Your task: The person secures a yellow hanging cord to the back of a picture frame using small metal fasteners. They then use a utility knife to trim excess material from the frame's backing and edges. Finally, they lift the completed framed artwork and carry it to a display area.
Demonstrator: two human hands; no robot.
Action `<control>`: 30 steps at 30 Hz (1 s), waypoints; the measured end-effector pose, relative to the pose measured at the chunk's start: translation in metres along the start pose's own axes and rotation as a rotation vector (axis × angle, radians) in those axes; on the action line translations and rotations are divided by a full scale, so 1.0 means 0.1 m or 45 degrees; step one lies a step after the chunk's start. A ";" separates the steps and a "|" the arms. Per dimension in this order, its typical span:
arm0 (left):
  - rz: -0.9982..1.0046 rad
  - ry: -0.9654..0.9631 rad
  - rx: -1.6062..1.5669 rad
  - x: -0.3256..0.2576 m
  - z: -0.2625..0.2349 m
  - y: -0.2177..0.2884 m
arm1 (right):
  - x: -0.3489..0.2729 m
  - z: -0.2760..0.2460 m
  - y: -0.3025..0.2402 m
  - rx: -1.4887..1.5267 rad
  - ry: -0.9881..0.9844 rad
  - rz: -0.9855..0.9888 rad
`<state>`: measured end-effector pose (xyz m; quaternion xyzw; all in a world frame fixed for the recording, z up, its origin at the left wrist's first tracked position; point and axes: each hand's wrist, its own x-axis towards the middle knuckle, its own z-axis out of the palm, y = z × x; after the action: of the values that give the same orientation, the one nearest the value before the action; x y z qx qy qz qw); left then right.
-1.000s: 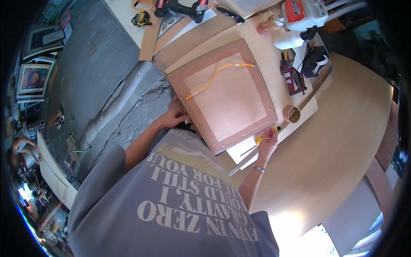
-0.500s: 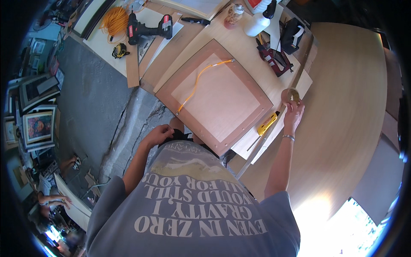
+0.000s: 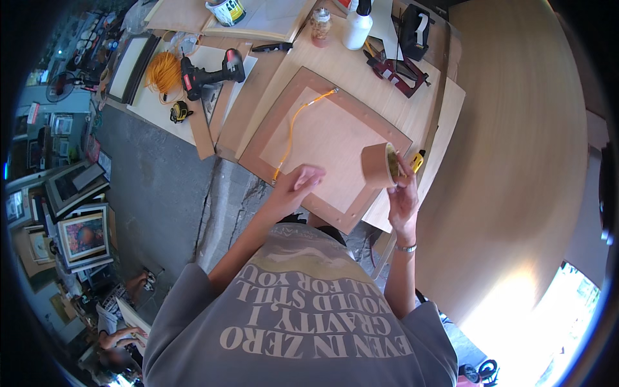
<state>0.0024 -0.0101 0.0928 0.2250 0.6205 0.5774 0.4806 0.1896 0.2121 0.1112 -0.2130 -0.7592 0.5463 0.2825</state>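
In my right hand (image 3: 404,198) is a wide roll of brown tape (image 3: 376,166), gripped at its rim and raised over the right corner of a framed panel. My left hand (image 3: 298,187) hovers over the panel's near left edge, fingers loosely bent and holding nothing. The square panel (image 3: 335,145) lies back side up on the workbench, with a brown border around a paler middle. An orange cord (image 3: 289,132) runs slack across its left part, fixed at both ends. Partly behind my right hand lies a yellow utility knife (image 3: 418,160).
Left on the bench are a cordless drill (image 3: 209,74), a coil of orange cord (image 3: 164,73) and a tape measure (image 3: 180,112). Toward the back right stand a white bottle (image 3: 356,29), a jar (image 3: 320,28), a dark red tool (image 3: 400,76) and a black dispenser (image 3: 414,32).
My right hand has lifted the tape roll from the bench's right edge and brought it left over the panel. My left hand has risen from my lap toward the panel. The view has shifted.
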 end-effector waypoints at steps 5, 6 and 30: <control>0.328 -0.223 -0.097 0.18 0.23 0.53 | -0.28 0.19 -0.35 -0.104 -0.104 -0.104; 0.372 -0.199 -0.076 0.16 0.24 0.60 | -0.31 0.24 -0.38 -0.068 -0.098 -0.104; 0.294 0.321 0.533 -0.96 0.03 -0.11 | -1.19 1.03 -0.52 -0.529 -0.415 0.622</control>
<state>0.0498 -0.0915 0.1150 0.3152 0.7515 0.5109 0.2737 0.2098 0.0474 0.1124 -0.3511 -0.8159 0.4584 -0.0303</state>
